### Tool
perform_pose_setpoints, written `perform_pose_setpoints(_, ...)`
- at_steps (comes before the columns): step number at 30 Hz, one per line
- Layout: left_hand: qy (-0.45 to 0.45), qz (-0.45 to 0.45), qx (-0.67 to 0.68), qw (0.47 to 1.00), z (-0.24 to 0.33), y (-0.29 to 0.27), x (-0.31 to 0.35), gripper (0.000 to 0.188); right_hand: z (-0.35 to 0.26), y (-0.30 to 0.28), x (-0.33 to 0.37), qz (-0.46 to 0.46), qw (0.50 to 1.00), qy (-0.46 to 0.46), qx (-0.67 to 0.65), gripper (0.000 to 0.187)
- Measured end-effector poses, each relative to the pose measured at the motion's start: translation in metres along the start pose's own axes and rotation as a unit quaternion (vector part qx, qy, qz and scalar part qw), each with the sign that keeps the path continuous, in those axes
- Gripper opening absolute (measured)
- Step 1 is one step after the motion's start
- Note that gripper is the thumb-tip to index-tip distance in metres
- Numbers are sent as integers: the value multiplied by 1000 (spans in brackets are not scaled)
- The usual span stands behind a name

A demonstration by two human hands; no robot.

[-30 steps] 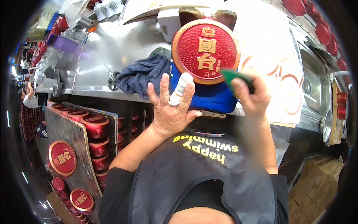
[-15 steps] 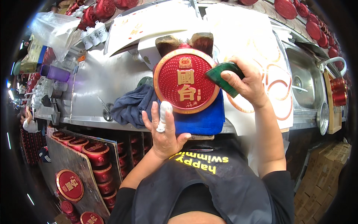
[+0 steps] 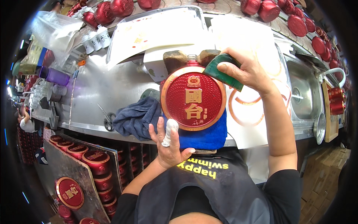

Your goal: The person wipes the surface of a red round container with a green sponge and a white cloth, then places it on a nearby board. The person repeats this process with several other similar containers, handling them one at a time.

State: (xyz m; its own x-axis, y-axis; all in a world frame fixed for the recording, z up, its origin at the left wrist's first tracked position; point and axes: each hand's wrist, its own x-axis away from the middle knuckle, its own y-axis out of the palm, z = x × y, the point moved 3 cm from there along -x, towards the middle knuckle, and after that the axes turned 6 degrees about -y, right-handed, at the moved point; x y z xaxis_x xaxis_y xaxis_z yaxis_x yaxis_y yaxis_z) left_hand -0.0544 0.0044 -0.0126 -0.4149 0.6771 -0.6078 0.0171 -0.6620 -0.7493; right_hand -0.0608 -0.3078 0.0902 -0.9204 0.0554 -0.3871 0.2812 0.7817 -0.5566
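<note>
A round, flat red bottle [image 3: 175, 97] with raised gold characters, a gold rim and its neck pointing away lies face up on a folded blue cloth [image 3: 209, 136]. Two dark, worn blocks [image 3: 174, 61] flank its neck. My right hand [image 3: 248, 69] grips a green scraper [image 3: 220, 70], thumb on top, and the scraper's tip meets the bottle's upper right rim. By the lower left rim is my left hand [image 3: 167, 145], its fingers apart and holding nothing; one finger has a white wrap. Whether its fingertips touch the bottle I cannot tell.
A crumpled grey-blue towel [image 3: 136, 117] and scissors [image 3: 108, 120] lie on the steel counter left of the bottle. Sheets of ring-shaped gold stickers [image 3: 238, 114] lie at the right, before a sink [image 3: 304, 87]. A tray [image 3: 203, 22] with white sheets stands behind.
The right hand and green scraper have moved from the bottle's right side up to its upper right rim. The left hand stays at the lower left. The whole view has shifted slightly.
</note>
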Motion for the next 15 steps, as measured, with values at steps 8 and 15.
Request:
perform_pose_setpoints(8,-42,30,71,996,-2,4,2,91,-49,3,-41,-19,996,-24,85,24)
perform_pose_setpoints(15,-86,42,104,990,-6,1,-2,94,-77,37,-96,-75,955,-43,284,18)
